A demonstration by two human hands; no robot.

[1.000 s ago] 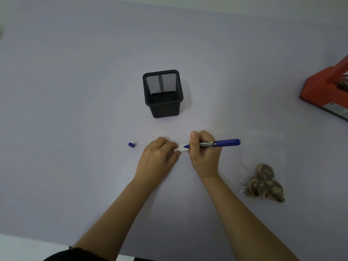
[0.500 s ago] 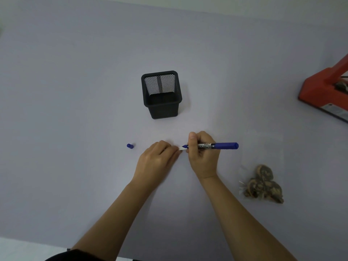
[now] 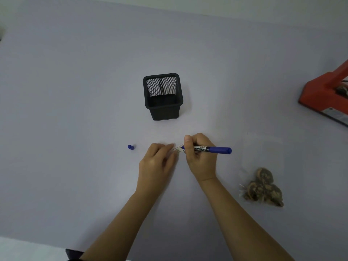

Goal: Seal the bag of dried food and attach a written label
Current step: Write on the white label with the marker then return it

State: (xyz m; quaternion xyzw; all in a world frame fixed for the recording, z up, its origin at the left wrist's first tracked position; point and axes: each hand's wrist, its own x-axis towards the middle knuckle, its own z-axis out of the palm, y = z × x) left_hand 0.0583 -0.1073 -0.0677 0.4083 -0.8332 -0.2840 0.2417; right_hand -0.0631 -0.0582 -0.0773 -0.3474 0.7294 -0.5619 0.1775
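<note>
**Label could slip or smear mid-stroke**

The right hand is curled tight around the blue marker, tip down on the small white label. If the left hand, fingers mostly closed and pinning the label's left edge, eases off, the slip may skate; fresh ink could smudge. What is written is too small to read. The cap lies left of the left hand; the bag of dried food sits right of the writing hand, well apart

One head-worn wide-angle camera looks steeply down and forward from above onto the table, near the forearms
</note>
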